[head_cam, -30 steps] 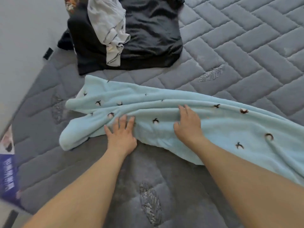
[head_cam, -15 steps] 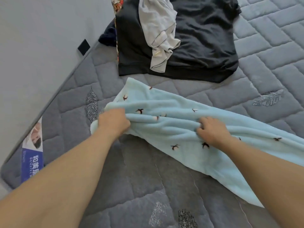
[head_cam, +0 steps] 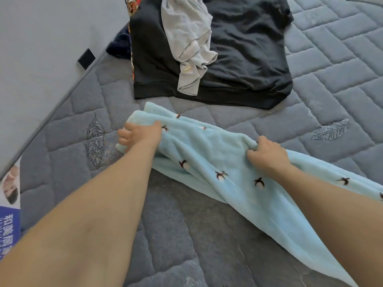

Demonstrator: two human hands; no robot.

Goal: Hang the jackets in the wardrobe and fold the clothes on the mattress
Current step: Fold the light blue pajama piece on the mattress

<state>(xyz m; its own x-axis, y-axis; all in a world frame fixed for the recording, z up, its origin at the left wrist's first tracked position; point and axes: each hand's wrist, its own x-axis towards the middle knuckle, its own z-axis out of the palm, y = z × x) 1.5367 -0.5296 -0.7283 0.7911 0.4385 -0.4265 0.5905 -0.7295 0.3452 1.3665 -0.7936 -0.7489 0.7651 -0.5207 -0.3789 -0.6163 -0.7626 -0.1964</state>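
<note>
Both hands, I'm seeing, are gripping the light blue fleece garment (head_cam: 217, 162) lying on the grey quilted mattress (head_cam: 331, 96): left hand (head_cam: 141, 135) clutching its end, right hand (head_cam: 267, 154) bunching the middle, white wall (head_cam: 51, 48) running alongside.

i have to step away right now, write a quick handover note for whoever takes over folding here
Left hand: grips the left end of the light blue patterned garment, fingers curled into the fabric.
Right hand: pinches a bunched ridge of the same garment near its middle.
The blue garment lies stretched across the grey mattress, running off frame to the right, rumpled and not yet folded.
Behind it, a black top lies spread flat with a crumpled light grey garment on top; some dark and patterned fabric pokes out at its left edge.
Done: no folded item in view.
Left: fold the blue garment, then the black and grey ones. No jackets or wardrobe in view.
</note>
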